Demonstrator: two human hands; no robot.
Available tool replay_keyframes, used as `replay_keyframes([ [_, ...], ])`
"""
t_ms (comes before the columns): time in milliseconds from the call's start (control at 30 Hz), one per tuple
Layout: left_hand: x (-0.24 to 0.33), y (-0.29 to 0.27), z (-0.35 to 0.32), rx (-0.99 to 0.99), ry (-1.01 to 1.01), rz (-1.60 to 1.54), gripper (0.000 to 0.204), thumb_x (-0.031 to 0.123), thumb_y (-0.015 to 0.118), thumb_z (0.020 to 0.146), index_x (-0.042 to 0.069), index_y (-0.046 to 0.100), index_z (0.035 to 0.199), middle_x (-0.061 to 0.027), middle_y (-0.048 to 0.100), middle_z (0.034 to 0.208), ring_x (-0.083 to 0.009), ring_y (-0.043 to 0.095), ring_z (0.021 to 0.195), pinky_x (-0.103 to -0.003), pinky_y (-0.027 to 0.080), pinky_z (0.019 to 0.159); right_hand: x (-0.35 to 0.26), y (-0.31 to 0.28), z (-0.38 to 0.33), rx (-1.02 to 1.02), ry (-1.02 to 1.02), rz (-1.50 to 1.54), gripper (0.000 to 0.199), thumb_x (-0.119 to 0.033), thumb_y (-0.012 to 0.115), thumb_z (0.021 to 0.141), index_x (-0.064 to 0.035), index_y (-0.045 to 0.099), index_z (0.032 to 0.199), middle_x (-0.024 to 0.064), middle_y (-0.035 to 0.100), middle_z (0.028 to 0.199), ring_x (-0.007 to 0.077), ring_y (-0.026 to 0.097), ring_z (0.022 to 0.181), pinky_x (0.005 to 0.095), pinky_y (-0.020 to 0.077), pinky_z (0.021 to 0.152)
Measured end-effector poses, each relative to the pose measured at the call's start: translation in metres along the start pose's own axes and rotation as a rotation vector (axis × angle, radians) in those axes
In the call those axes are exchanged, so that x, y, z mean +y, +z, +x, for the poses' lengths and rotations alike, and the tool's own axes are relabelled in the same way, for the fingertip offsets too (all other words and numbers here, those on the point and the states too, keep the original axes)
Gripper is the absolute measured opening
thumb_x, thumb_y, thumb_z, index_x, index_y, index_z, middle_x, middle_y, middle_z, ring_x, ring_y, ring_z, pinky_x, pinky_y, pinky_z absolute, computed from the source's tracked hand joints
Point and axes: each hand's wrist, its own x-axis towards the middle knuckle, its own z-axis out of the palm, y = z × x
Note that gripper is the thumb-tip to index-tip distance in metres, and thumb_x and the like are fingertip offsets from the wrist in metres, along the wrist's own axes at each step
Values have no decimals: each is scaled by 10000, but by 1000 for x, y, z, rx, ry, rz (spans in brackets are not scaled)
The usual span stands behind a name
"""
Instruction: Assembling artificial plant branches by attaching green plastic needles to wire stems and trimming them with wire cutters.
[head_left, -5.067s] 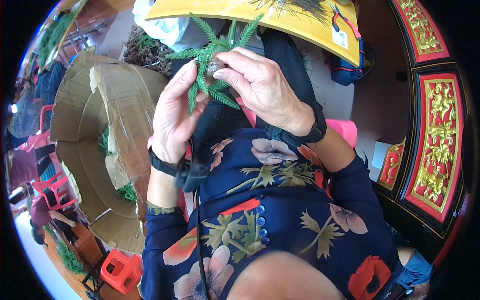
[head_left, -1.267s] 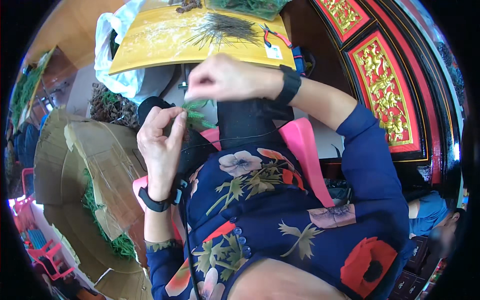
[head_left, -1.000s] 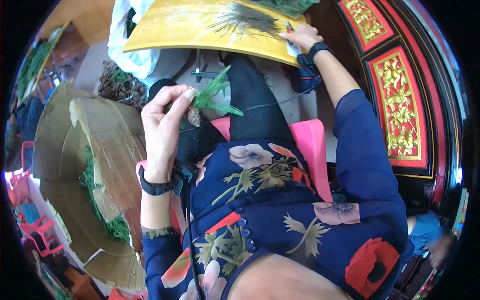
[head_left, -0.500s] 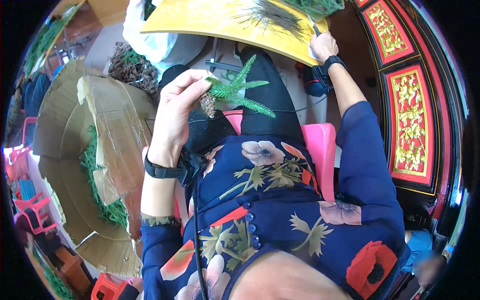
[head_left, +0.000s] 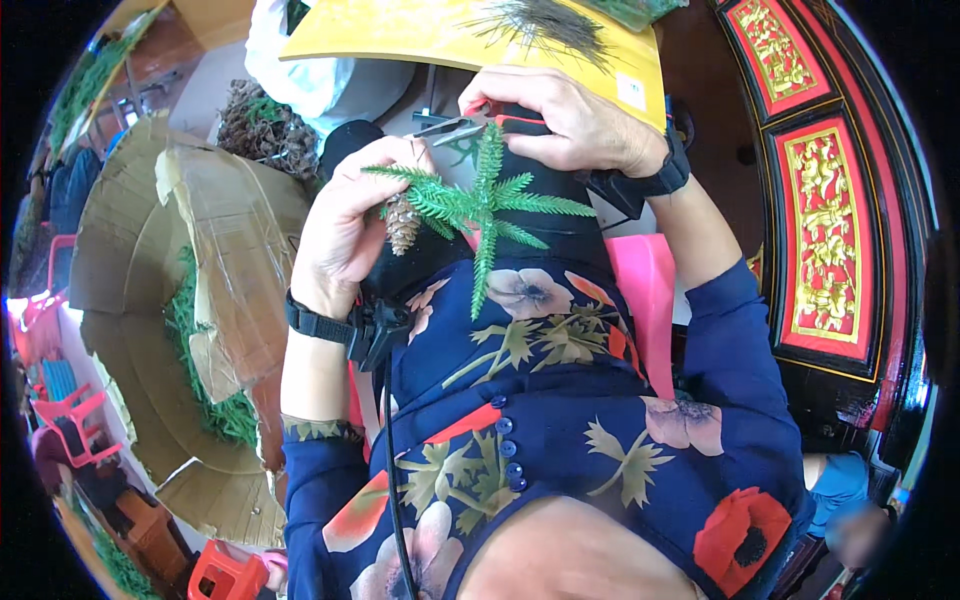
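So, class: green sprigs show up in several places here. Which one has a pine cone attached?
The green sprig in the left hand; a small brown pine cone hangs at its base, unlike the loose greenery in the cardboard box.

The left hand (head_left: 345, 225) pinches a green sprig (head_left: 480, 205) with a pinecone (head_left: 402, 222); the right hand (head_left: 565, 125) holds red-handled pliers (head_left: 455, 127) just above those fingers.
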Motion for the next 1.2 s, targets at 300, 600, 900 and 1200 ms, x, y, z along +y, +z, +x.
replay_keyframes([
  [300, 0, -5, -5, -3, -86, -302, 225, 77, 623, 769, -46, 575, 952, -96, 594, 920, -152, 541, 869, -243, 415, 805, 5, 9, 11, -23, -37, -16, 329, -65, 571, 701, -16, 531, 1024, 121, 564, 958, 292, 555, 899, 338, 436, 836],
  [600, 2, 5, -8, 129, -108, -328, 253, 48, 610, 778, -46, 552, 1006, -94, 623, 897, -144, 592, 820, -250, 466, 759, 6, 13, 18, -14, -126, -4, 321, -61, 591, 702, -11, 534, 1014, 129, 564, 951, 298, 562, 876, 341, 445, 814],
  [900, 4, -7, -8, 381, 43, -31, 226, 43, 614, 801, -27, 597, 1015, -62, 642, 923, -120, 599, 766, -226, 458, 747, -15, 8, 16, -154, 226, 3, 226, -77, 570, 731, -14, 568, 948, 145, 598, 888, 319, 560, 769, 343, 463, 729],
  [1200, 6, 6, -1, 337, 117, 402, 170, 64, 609, 816, 7, 626, 976, -50, 651, 924, -99, 577, 840, -221, 431, 797, -13, 4, 2, -86, 239, -91, 264, -95, 576, 744, -21, 555, 996, 147, 600, 919, 333, 574, 831, 351, 464, 760],
])
